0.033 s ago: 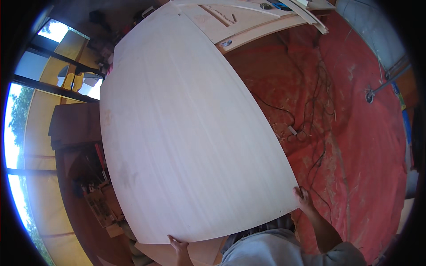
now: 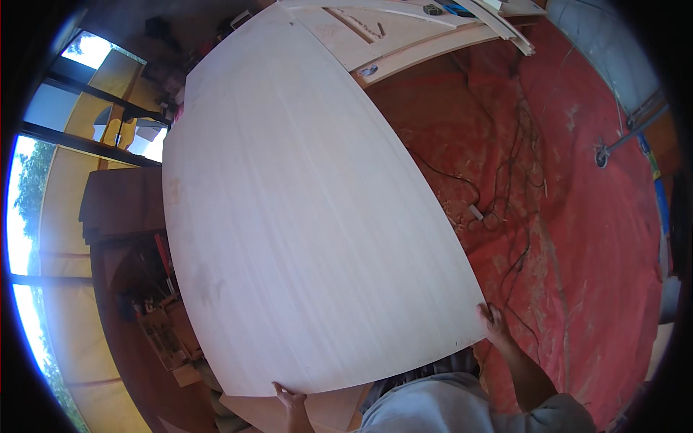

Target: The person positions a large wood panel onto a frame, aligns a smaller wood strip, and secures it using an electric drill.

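A large pale plywood sheet point(image 2: 310, 209) stretches away from my body, its far end by a wooden workbench. My left hand point(image 2: 289, 395) grips the near edge toward the left, thumb side and fingertips showing at the rim. At the near right corner, my right hand point(image 2: 494, 322) is closed around the sheet's side edge. The rest of the fingers of both hands are hidden beneath the sheet.
Wooden frame parts and strips lie on the workbench point(image 2: 411, 43) at the far right. A red floor covering point(image 2: 592, 238) with a tangled dark cable point(image 2: 505, 195) and wood shavings spreads to the right. Brown furniture point(image 2: 123, 206) and a wooden box point(image 2: 164, 339) stand left.
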A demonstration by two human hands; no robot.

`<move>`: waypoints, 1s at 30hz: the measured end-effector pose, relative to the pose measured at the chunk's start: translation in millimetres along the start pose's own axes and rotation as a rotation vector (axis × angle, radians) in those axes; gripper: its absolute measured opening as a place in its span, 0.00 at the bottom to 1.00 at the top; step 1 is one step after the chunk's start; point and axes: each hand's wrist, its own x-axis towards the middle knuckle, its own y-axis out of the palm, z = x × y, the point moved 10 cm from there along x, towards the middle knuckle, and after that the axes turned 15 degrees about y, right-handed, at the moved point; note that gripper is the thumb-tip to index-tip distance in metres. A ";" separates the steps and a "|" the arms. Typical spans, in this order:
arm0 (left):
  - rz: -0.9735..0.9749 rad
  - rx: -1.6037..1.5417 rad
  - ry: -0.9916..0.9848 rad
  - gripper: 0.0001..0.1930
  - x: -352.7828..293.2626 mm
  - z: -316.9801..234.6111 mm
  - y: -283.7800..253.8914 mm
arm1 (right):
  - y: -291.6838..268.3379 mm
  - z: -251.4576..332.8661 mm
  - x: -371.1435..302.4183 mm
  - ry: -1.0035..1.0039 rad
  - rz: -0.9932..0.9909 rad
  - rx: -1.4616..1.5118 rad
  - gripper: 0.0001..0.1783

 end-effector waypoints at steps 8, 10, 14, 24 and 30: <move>0.002 0.045 -0.001 0.41 22.9 -6.6 30.4 | -4.8 -6.8 64.8 0.802 0.313 0.597 0.24; 0.007 0.002 -0.002 0.41 28.7 -7.1 40.5 | 0.2 -10.3 71.2 0.780 0.281 0.582 0.24; -0.060 0.055 -0.006 0.39 29.4 -7.6 55.9 | 10.9 -18.6 77.4 0.551 0.189 0.467 0.24; -0.017 -0.035 -0.011 0.37 55.8 -19.1 98.5 | 11.3 6.3 136.6 0.391 0.143 0.374 0.20; -0.047 -0.027 -0.007 0.41 65.9 -19.4 131.4 | 26.3 3.9 163.3 0.533 0.299 0.449 0.19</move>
